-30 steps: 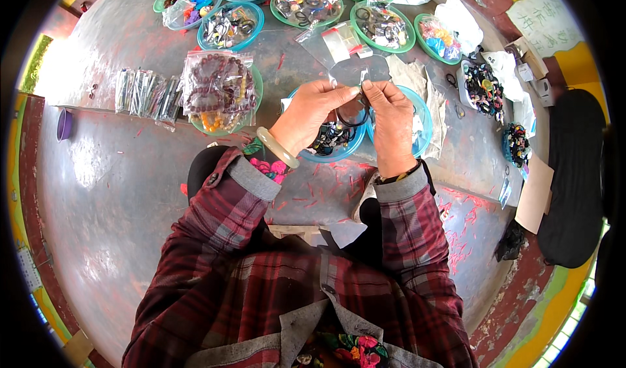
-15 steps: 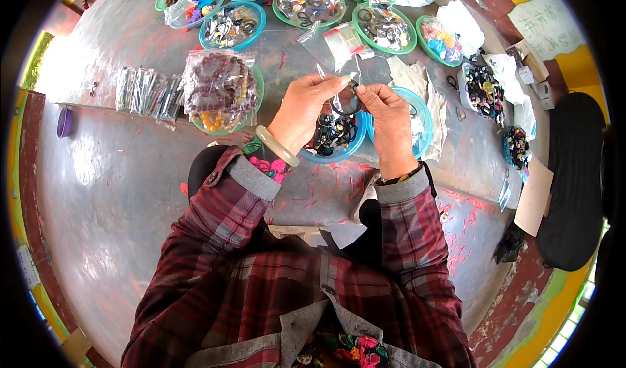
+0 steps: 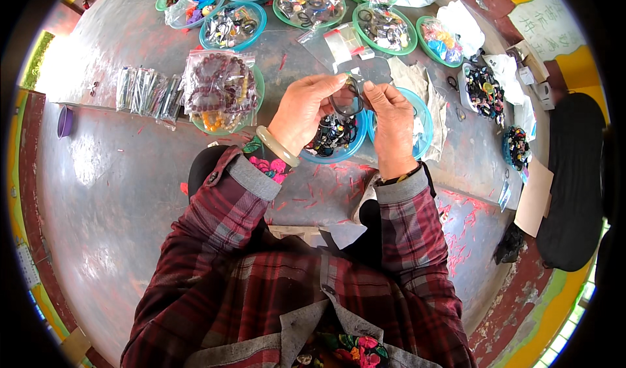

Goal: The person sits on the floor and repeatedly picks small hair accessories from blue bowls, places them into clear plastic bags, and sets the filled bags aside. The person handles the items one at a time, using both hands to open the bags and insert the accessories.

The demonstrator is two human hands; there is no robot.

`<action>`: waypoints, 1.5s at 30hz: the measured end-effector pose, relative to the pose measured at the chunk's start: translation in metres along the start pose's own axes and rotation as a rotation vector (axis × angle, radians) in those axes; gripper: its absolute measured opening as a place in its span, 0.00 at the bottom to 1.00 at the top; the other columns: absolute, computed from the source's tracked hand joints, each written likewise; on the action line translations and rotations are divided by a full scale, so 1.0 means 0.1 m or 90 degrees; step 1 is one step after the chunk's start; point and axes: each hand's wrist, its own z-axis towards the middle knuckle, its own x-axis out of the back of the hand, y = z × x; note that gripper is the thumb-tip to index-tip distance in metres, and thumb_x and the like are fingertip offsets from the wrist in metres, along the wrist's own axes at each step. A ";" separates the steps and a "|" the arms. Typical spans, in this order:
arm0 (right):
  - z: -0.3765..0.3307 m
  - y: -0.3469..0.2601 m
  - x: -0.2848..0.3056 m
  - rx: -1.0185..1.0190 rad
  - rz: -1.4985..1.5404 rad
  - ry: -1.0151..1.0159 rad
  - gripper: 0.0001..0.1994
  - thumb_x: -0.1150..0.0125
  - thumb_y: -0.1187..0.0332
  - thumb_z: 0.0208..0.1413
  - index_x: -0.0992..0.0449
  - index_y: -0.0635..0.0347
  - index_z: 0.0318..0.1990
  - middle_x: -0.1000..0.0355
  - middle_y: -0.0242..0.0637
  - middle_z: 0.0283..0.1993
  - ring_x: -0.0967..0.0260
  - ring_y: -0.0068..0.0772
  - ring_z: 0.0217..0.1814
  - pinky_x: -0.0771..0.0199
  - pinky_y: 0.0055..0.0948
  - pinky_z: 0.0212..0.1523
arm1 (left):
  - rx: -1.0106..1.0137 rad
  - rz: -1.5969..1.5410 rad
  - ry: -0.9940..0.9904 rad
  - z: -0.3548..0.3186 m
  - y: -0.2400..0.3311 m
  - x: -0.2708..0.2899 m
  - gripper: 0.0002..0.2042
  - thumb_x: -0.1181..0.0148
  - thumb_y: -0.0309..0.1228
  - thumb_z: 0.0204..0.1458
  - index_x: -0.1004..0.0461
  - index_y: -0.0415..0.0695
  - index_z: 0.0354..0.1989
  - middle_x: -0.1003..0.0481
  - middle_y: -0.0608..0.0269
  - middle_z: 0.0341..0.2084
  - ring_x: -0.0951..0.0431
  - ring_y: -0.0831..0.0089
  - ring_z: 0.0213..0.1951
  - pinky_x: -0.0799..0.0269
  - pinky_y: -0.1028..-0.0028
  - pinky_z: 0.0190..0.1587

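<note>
Between my two hands, a small clear plastic bag with a black elastic hair tie (image 3: 348,102) in it is held up. The thumb and fingers of my left hand (image 3: 301,110) pinch the bag's left side. On its right side, my right hand (image 3: 392,130) has its thumb and bent fingers at the edge; the exact grip is partly hidden. Below the hands sits a blue bowl (image 3: 352,147) heaped with dark hair ties and small charms (image 3: 329,136). A second light-blue bowl (image 3: 427,130) with pale pieces in it stands behind my right hand.
Several bowls of bagged trinkets (image 3: 306,6) line the back. Bagged bead bracelets (image 3: 218,84) and slim packets (image 3: 147,94) lie at left. A white basket of hair ties (image 3: 484,91), a brown cloth (image 3: 437,107) and cardboard (image 3: 535,198) are at right. Red scraps litter the floor.
The hair tie in its bag has turned and shows more fully as a loop. My right fingertips have shifted slightly right, away from the left ones.
</note>
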 end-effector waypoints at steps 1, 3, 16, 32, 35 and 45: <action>0.01 -0.01 0.01 -0.002 -0.012 0.007 0.08 0.40 0.69 0.51 0.27 0.62 0.24 0.35 0.23 0.22 0.44 0.12 0.24 0.45 0.14 0.26 | -0.009 -0.006 0.007 0.00 0.00 0.01 0.09 0.43 0.32 0.52 0.27 0.38 0.35 0.24 0.62 0.29 0.24 0.76 0.32 0.31 0.77 0.34; 0.01 -0.06 0.02 -0.021 0.021 0.002 0.08 0.39 0.69 0.51 0.27 0.62 0.25 0.34 0.23 0.22 0.43 0.13 0.25 0.44 0.14 0.28 | -0.023 -0.003 0.020 0.01 0.01 0.02 0.09 0.43 0.32 0.51 0.27 0.38 0.35 0.24 0.63 0.29 0.25 0.77 0.31 0.32 0.77 0.34; 0.00 -0.03 0.03 -0.100 0.052 -0.068 0.04 0.39 0.72 0.49 0.25 0.64 0.28 0.30 0.26 0.25 0.39 0.13 0.26 0.41 0.14 0.28 | -0.019 0.043 0.008 0.05 -0.05 0.05 0.11 0.42 0.33 0.51 0.27 0.36 0.35 0.25 0.64 0.28 0.27 0.80 0.30 0.32 0.79 0.34; -0.01 -0.01 0.00 -0.041 0.113 0.030 0.06 0.39 0.70 0.50 0.23 0.65 0.29 0.29 0.28 0.25 0.38 0.16 0.25 0.40 0.15 0.29 | -0.006 0.134 -0.014 0.00 -0.06 -0.04 0.10 0.41 0.31 0.50 0.26 0.35 0.33 0.25 0.64 0.26 0.27 0.82 0.26 0.34 0.83 0.29; -0.01 -0.04 0.01 -0.053 0.141 0.058 0.07 0.39 0.69 0.51 0.23 0.64 0.30 0.28 0.28 0.26 0.37 0.16 0.26 0.39 0.16 0.30 | 0.006 0.143 -0.015 -0.03 0.02 -0.06 0.11 0.41 0.31 0.49 0.26 0.34 0.34 0.25 0.64 0.26 0.28 0.81 0.26 0.33 0.82 0.30; 0.03 0.02 0.14 -0.135 0.211 0.050 0.06 0.40 0.69 0.51 0.26 0.61 0.34 0.28 0.32 0.34 0.33 0.24 0.35 0.37 0.23 0.36 | 0.023 0.258 -0.062 0.02 -0.09 -0.04 0.10 0.42 0.30 0.50 0.25 0.35 0.36 0.25 0.66 0.28 0.29 0.83 0.32 0.36 0.82 0.34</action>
